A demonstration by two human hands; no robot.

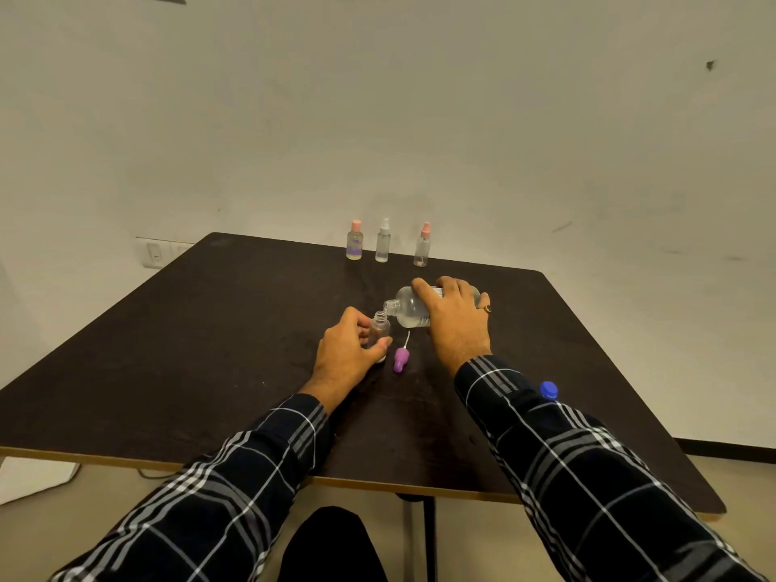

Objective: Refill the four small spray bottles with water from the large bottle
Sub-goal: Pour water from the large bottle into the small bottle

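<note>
My left hand holds a small clear spray bottle upright on the dark table, its neck uncapped. My right hand grips the large clear bottle, tipped on its side with its open mouth just above and right of the small bottle's neck. The purple spray head with its white dip tube lies on the table between my hands. A blue cap lies beside my right sleeve.
Three small spray bottles stand in a row near the far edge: a pink-capped one with a purple label, a white-topped one and a pink-topped one. A wall rises just behind the table.
</note>
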